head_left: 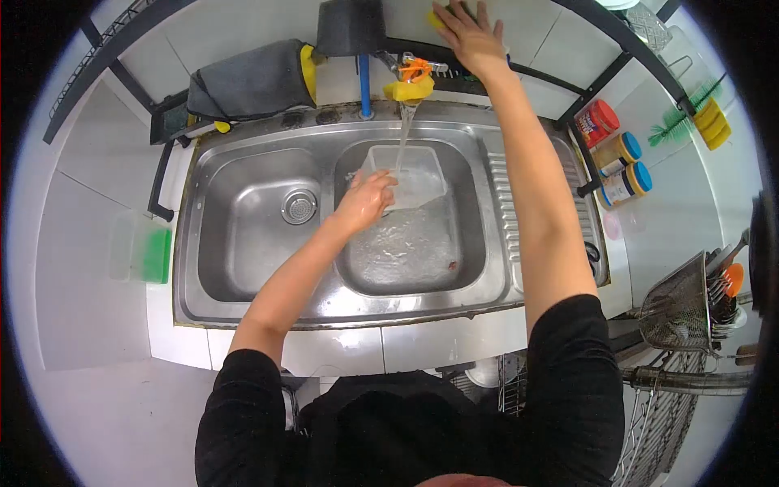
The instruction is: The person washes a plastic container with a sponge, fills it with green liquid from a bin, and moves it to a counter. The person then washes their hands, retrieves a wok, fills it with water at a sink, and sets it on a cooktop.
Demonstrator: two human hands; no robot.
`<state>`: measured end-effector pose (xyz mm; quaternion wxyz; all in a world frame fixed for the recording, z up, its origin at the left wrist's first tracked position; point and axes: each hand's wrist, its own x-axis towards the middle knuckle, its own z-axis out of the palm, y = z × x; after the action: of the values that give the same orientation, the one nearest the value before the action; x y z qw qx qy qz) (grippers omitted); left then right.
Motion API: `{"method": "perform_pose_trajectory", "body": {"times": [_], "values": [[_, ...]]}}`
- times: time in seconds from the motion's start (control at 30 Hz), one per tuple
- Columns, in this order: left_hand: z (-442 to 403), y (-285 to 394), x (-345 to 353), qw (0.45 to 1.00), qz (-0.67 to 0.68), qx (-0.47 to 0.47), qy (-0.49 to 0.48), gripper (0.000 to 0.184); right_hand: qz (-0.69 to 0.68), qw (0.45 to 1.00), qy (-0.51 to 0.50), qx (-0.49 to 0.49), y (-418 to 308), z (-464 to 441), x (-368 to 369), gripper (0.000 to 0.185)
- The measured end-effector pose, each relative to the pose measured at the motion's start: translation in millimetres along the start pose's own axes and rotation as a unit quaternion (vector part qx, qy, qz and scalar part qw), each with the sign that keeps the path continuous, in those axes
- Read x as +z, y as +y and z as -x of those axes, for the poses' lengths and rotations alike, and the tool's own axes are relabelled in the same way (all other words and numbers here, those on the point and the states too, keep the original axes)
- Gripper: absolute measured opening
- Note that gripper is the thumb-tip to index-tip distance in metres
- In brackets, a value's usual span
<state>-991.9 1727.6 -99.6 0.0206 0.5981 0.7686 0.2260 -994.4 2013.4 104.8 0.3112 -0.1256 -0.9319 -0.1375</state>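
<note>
Above the stainless-steel sink [250, 191], in front of the tiled wall [276, 20]; in the right basin [406, 252], under running water [404, 134], the clear plastic container [420, 178], held at its left side by the curled left hand [369, 200]; at the wall, the right hand [473, 39], wide-fingered, touching a yellow sponge [439, 18].

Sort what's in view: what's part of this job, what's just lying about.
Probably part of the job:
left hand on clear container
running water
right hand
yellow item at its fingers

Apparently just lying about:
red jar
blue-lidded jar
green brush
grey cloth
</note>
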Motion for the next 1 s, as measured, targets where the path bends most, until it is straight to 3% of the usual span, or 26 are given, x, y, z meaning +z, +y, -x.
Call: {"method": "perform_pose_trajectory", "body": {"times": [0.07,0.13,0.17,0.2,0.27,0.3,0.37,0.4,0.43,0.47,0.53,0.57,0.6,0.63,0.67,0.73,0.77,0.8,0.87,0.9,0.97,1.0], "values": [[13,-7,0,0.998,-0.039,0.047,0.032,0.01,-0.029,0.999,0.024,-0.003,-10,-1,2,0.058],[23,-14,0,0.992,-0.01,0.094,0.088,0.01,-0.096,0.97,0.223,-0.005,-24,5,0,0.04],[25,-17,0,0.992,-0.01,0.085,0.091,0.01,-0.203,0.974,0.069,0.079,-37,16,-31,0.043],[24,-19,2,0.989,-0.003,0.093,0.115,0.01,-0.298,0.937,-0.092,0.159,-51,31,-71,0.048],[16,-18,10,0.986,0.009,0.085,0.142,0.011,-0.283,0.928,-0.165,0.177,-66,53,-93,0.052],[4,-18,14,0.983,0.033,0.09,0.157,0.012,-0.284,0.929,-0.174,0.164,-68,58,-85,0.052],[-20,-11,24,0.969,0.07,0.071,0.227,0.016,-0.215,0.974,-0.019,0.074,-69,66,-63,0.052],[-30,-6,32,0.955,0.086,0.047,0.279,0.019,-0.219,0.974,-0.022,0.06,-71,63,-65,0.052],[-33,10,25,0.952,0.16,-0.083,0.246,0.024,-0.138,0.988,-0.027,0.066,-76,58,-68,0.052],[-36,25,17,0.925,0.234,-0.213,0.209,0.029,-0.058,0.995,-0.031,0.068,-82,52,-71,0.054],[-43,8,53,0.832,0.421,-0.327,0.153,0.04,0.026,0.993,-0.077,0.085,-93,40,-75,0.062],[-34,23,56,0.68,0.59,-0.415,0.134,0.041,0.034,0.985,-0.132,0.105,-99,29,-75,0.06],[-26,19,76,0.514,0.742,-0.419,0.1,0.032,-0.005,0.99,-0.123,0.071,-103,30,-76,0.057],[-16,10,100,0.418,0.833,-0.361,0.038,0.024,-0.003,0.992,-0.11,0.059,-104,24,-60,0.056],[2,38,72,0.373,0.844,-0.377,0.083,0.021,0.052,0.987,-0.147,0.051,-106,15,-47,0.055],[19,36,111,0.412,0.884,-0.208,0.08,0.017,0.079,0.994,-0.044,-0.06,-89,5,-18,0.042],[36,56,80,0.491,0.819,-0.273,0.113,0.017,0.062,0.993,-0.1,-0.009,-93,3,-33,0.05],[36,63,65,0.319,0.848,-0.403,0.131,0.013,0.035,0.995,-0.09,0.016,-95,8,-50,0.058],[52,70,54,0.299,0.824,-0.447,0.178,0.019,-0.011,0.997,-0.035,0.07,-99,34,-78,0.07],[66,72,42,0.291,0.823,-0.447,0.195,0.019,-0.021,0.998,-0.027,0.046,-99,47,-90,0.071],[91,80,20,0.339,0.776,-0.445,0.291,0.027,-0.036,0.999,-0.015,0.015,-114,69,-107,0.072],[102,77,14,0.335,0.774,-0.444,0.303,0.027,-0.151,0.984,-0.078,-0.056,-128,87,-108,0.072]]}}
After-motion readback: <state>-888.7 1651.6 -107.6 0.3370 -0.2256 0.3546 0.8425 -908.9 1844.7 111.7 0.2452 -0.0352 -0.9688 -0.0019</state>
